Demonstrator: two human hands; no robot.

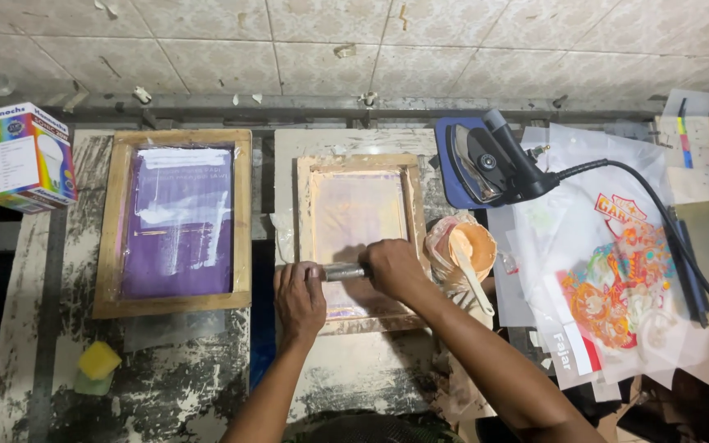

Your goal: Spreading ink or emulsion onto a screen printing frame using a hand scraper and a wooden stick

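Paint-scuffed, the counter (43,344) stands against a tiled wall (289,41) and carries two wooden screen frames, one purple-meshed (176,221), one pale (359,238). Both hands, left (299,299) and right (393,269), are closed around one squeegee (344,271) lying across the pale frame's lower part, beside one paste cup (463,250), one iron (486,164) and one yellow sponge (98,361).

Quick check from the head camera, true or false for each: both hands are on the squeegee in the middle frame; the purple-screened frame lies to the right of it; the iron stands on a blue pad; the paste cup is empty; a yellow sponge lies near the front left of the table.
1. Both the left hand and the right hand grip the squeegee inside the middle frame. True.
2. The purple-screened frame lies to the right of it. False: it lies to the left.
3. The iron stands on a blue pad. True.
4. The paste cup is empty. False: it holds orange paste and a stirring stick.
5. A yellow sponge lies front left. True.
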